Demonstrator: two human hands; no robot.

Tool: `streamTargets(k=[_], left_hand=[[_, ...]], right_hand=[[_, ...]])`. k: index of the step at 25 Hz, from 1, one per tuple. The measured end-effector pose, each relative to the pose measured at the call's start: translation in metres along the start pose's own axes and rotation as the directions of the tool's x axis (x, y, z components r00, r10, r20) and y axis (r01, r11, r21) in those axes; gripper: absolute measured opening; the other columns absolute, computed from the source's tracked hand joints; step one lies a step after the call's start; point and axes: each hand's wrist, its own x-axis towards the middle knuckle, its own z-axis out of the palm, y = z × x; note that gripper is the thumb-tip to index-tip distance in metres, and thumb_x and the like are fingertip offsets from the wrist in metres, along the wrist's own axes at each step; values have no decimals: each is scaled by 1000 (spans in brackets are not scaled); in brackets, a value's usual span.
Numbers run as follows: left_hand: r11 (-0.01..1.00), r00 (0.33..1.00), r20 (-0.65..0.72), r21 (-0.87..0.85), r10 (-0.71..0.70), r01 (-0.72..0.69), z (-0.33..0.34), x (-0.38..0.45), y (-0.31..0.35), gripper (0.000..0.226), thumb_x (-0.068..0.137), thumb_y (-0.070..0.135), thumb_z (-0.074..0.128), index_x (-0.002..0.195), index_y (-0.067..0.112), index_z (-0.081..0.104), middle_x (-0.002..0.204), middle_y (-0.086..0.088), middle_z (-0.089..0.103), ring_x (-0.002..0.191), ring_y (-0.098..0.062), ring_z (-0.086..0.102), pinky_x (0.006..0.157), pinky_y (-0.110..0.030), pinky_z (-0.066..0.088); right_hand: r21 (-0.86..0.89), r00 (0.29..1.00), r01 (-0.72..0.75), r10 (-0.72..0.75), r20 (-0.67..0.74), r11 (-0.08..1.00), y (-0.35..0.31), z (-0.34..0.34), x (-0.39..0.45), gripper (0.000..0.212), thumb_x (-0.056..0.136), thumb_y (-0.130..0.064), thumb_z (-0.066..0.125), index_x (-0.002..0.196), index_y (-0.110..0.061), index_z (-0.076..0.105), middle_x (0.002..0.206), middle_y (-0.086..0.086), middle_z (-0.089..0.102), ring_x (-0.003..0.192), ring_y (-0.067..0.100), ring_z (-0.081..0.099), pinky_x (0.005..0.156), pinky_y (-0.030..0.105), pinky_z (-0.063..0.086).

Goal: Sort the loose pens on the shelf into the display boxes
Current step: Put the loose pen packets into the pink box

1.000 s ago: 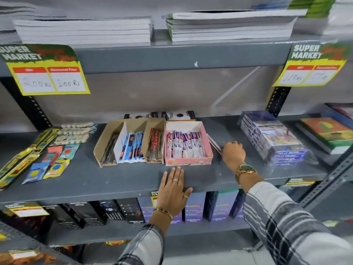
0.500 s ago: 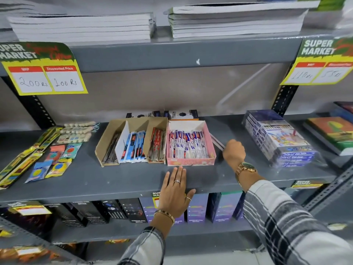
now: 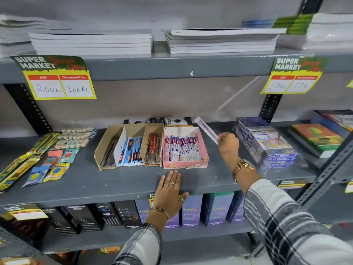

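On the grey middle shelf stand a brown cardboard display box with three compartments of packed pens and a pink display box full of blue-and-white pen packs. My right hand is to the right of the pink box, raised off the shelf, pinching one end of a loose pen in a clear sleeve that slants up and back to the left. My left hand lies flat, fingers spread, on the shelf's front edge just in front of the pink box.
Wrapped colour-pencil packs sit right of my right hand, with books beyond. Eraser and sharpener packs lie at the left. Dark boxes stand behind the display boxes. Notebook stacks fill the upper shelf; price tags hang from its edge.
My right hand has lifted the sleeved pen from the shelf beside the pink box and now holds it up in the air. The left hand has stayed flat on the shelf edge.
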Motion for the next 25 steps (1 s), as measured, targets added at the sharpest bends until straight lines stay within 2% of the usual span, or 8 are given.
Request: streamTargets(k=[4,8,12,17,20,22,25], left_hand=[[999,1000,4,36,-12,12,-3,-14,-10,67,98,49,23,145,8,-1,157,-9,1,142,-23,-4,114,-37,-6],[997,999,14,58,-44,43,-8,-27,-24,68,98,50,22,145,9,-3,157,-7,-1,142,-22,-5,115,-38,-5],[996,996,36,49,-81,79,-12,-39,-34,67,98,49,22,145,10,-4,157,-7,-3,142,-22,-6,115,-38,-5],[995,994,51,51,-92,90,-15,-45,-41,66,98,49,19,145,9,-5,157,-7,-4,142,-21,-7,114,-38,-5],[995,994,51,43,-94,92,-16,-46,-42,67,98,49,19,145,8,-4,157,-8,-3,142,-22,-6,114,-38,-5],[995,994,52,39,-96,94,-16,-46,-43,67,98,50,19,145,7,-4,157,-8,-3,142,-22,-6,114,-37,-5],[994,994,32,34,-104,103,-15,-45,-44,67,98,50,20,145,8,-3,157,-8,-2,142,-21,-6,114,-37,-5]], right_hand=[[61,996,70,-73,43,996,-10,-7,-9,24,89,2,51,104,-3,68,106,21,71,100,35,65,86,33,50],[64,994,83,-87,67,995,-16,-10,-18,25,89,3,50,107,-4,66,106,22,71,99,34,65,85,33,51],[87,989,109,-117,89,990,-24,-6,-27,26,90,4,47,109,-7,61,106,23,69,89,31,64,72,29,46],[155,992,14,-33,121,988,-38,4,-32,37,90,7,36,106,-4,67,118,20,65,107,34,60,80,28,46],[252,988,-75,38,148,965,-42,10,-35,23,92,-7,51,109,-2,65,117,18,66,106,30,61,76,26,41],[286,984,-108,62,166,952,-45,15,-36,29,86,-16,65,111,-3,64,116,15,66,103,27,62,75,26,43],[304,983,-117,65,174,945,-48,22,-38,28,83,-14,69,108,-1,65,111,15,68,85,21,60,57,17,42]])
